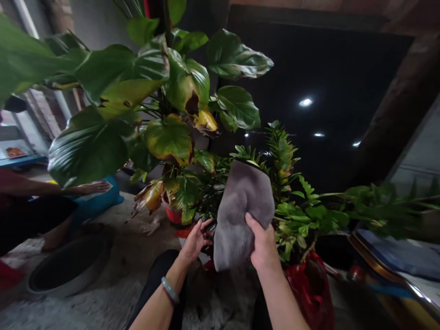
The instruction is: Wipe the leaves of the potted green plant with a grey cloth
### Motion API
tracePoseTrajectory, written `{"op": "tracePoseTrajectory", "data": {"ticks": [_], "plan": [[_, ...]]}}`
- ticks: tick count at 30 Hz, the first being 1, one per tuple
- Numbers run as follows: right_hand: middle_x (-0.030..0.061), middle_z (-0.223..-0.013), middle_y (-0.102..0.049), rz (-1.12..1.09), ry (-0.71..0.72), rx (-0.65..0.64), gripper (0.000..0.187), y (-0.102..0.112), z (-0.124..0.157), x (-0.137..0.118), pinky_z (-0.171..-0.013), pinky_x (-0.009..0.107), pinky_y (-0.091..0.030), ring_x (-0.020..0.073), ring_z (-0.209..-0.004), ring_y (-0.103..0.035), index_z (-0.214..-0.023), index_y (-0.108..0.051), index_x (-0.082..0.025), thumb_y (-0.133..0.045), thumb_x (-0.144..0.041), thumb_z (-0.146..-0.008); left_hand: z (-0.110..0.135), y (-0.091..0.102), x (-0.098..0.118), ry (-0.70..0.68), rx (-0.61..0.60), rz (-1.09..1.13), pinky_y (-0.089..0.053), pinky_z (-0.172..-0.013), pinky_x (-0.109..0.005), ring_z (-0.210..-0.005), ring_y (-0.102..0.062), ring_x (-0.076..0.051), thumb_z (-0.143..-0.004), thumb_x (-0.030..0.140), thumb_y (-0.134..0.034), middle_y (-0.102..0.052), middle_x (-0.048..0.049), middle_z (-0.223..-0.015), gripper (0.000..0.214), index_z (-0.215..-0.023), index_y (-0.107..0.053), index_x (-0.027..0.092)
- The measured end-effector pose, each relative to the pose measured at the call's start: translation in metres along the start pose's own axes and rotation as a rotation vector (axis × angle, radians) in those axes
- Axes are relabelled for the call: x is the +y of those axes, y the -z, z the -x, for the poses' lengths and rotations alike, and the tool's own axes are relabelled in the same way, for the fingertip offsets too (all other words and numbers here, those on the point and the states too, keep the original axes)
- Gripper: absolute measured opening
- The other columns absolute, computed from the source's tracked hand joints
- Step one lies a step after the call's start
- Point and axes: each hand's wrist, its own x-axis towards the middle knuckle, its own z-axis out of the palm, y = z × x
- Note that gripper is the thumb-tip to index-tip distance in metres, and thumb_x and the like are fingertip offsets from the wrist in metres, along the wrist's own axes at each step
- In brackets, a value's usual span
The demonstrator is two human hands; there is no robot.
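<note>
Just right of the frame's centre, the right hand [264, 245] pinched the grey cloth [245, 201] with its thumb pressed on the lower right edge, its other fingers hidden behind, while the left hand [195, 242] was bare, fingers loosely spread just beside it. Plush-looking and softly creased, the cloth seemed light, limp and hard to damage, best held by an edge. Glossy, broad, brown-patched leaves [170, 140] filled the upper left; a crinkled red bag [311, 288] sat lower right.

One head-worn camera looks forward and down, close over the hands [195, 243] [264, 245]
</note>
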Motion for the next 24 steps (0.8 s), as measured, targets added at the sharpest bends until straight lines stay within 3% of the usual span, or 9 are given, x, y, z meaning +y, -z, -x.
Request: {"op": "tracePoseTrajectory", "data": {"ticks": [2, 6, 9, 12, 15, 19, 22, 24], "plan": [[0.0055, -0.075, -0.075, -0.008, -0.123, 0.018, 0.045, 0.003, -0.006, 0.014, -0.071, 0.038, -0.052, 0.0284, -0.079, -0.068, -0.077, -0.07, -0.015, -0.081, -0.033, -0.037, -0.001, 0.0, -0.001, -0.014, 0.008, -0.01, -0.046, -0.064, -0.029, -0.065, -0.061, -0.018, -0.086, 0.044, -0.047, -0.071, -0.0078, -0.081, 0.043, -0.108, -0.065, 0.012], [0.007, -0.078, -0.075, 0.132, -0.327, 0.013, 0.043, 0.028, 0.026, 0.041, -0.07, 0.036, -0.052, 0.0286, -0.082, -0.068, -0.078, -0.07, -0.016, -0.081, -0.036, -0.042, -0.002, 0.0, 0.002, 0.009, -0.01, 0.026, -0.046, -0.069, -0.032, -0.071, -0.063, -0.021, -0.084, 0.045, -0.046, -0.072, -0.0084, -0.086, 0.046, -0.116, -0.061, 0.014], [0.0053, -0.08, -0.075, 0.158, -0.2, 0.026, 0.048, 0.034, 0.031, 0.029, -0.072, 0.035, -0.052, 0.0266, -0.081, -0.068, -0.084, -0.069, -0.017, -0.082, -0.038, -0.043, -0.004, 0.002, 0.005, 0.014, -0.005, 0.026, -0.046, -0.067, -0.032, -0.072, -0.063, -0.022, -0.083, 0.043, -0.048, -0.071, -0.0083, -0.084, 0.043, -0.109, -0.065, 0.013], [0.0025, -0.081, -0.075, 0.011, 0.016, 0.14, 0.049, 0.025, -0.004, 0.006, -0.077, 0.035, -0.052, 0.0251, -0.083, -0.068, -0.085, -0.068, -0.018, -0.082, -0.032, -0.041, -0.004, 0.003, 0.006, -0.011, 0.056, -0.03, -0.043, -0.056, -0.028, -0.062, -0.058, -0.017, -0.081, 0.04, -0.053, -0.068, -0.0078, -0.08, 0.035, -0.094, -0.069, 0.011], [0.0015, -0.07, -0.074, -0.193, -0.136, 0.215, 0.033, 0.024, -0.032, 0.006, -0.078, 0.037, -0.053, 0.0258, -0.087, -0.068, -0.077, -0.067, -0.019, -0.076, -0.028, -0.047, 0.0, 0.001, 0.005, -0.06, 0.086, -0.04, -0.041, -0.052, -0.026, -0.061, -0.056, -0.014, -0.08, 0.036, -0.056, -0.068, -0.0077, -0.085, 0.031, -0.094, -0.069, 0.012], [0.0044, -0.067, -0.074, -0.226, -0.395, 0.241, 0.025, 0.043, -0.003, 0.045, -0.075, 0.043, -0.055, 0.0293, -0.089, -0.069, -0.073, -0.067, -0.021, -0.073, -0.038, -0.055, 0.002, -0.001, 0.005, -0.057, 0.075, -0.025, -0.042, -0.055, -0.025, -0.064, -0.058, -0.015, -0.08, 0.035, -0.057, -0.068, -0.0057, -0.083, 0.031, -0.101, -0.067, 0.014], [0.0063, -0.082, -0.075, -0.133, -0.367, 0.124, 0.034, 0.046, 0.026, 0.06, -0.078, 0.04, -0.055, 0.0293, -0.094, -0.068, -0.078, -0.069, -0.02, -0.075, -0.043, -0.053, -0.002, 0.001, 0.005, 0.001, 0.076, -0.015, -0.042, -0.056, -0.026, -0.061, -0.059, -0.016, -0.079, 0.036, -0.057, -0.068, -0.0046, -0.075, 0.03, -0.096, -0.068, 0.014], [0.0075, -0.087, -0.075, -0.076, -0.268, 0.036, 0.04, 0.037, 0.022, 0.048, -0.079, 0.039, -0.055, 0.0286, -0.093, -0.068, -0.083, -0.069, -0.018, -0.076, -0.046, -0.054, -0.005, 0.003, 0.004, 0.035, 0.077, -0.012, -0.043, -0.056, -0.027, -0.059, -0.059, -0.016, -0.078, 0.035, -0.058, -0.068, -0.0035, -0.071, 0.026, -0.09, -0.069, 0.015]]}}
